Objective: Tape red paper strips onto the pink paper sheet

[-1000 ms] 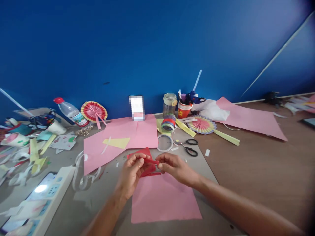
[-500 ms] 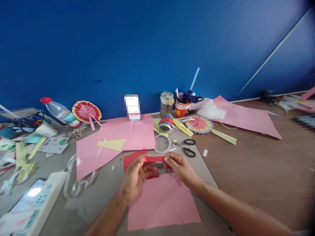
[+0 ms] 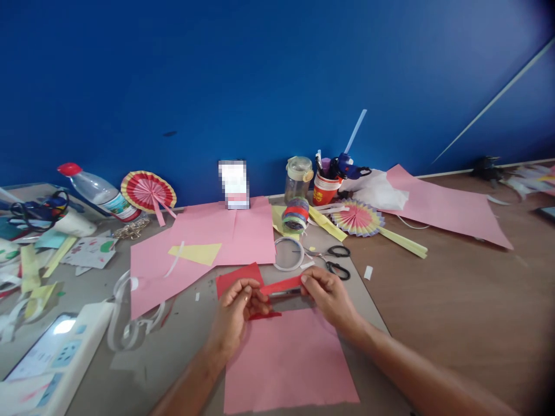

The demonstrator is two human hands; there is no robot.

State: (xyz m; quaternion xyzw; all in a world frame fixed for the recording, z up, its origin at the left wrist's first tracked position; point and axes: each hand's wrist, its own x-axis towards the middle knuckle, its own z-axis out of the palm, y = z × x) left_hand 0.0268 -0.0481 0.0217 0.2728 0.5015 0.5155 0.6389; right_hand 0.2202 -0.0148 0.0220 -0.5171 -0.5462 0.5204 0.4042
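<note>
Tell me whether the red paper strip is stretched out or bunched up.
Stretched out: the strip runs straight between the left hand and right hand. Cannot tell whether it has folded layers.

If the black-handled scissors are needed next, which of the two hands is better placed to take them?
Probably the right hand: the scissors lie just beyond it, farther from the left hand. Both hold the red strip, though.

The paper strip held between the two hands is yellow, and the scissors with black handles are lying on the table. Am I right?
Almost! The paper strip held between the left hand and the right hand is red, not yellow, as the head view shows. The scissors with black handles are indeed lying on the table.
</note>
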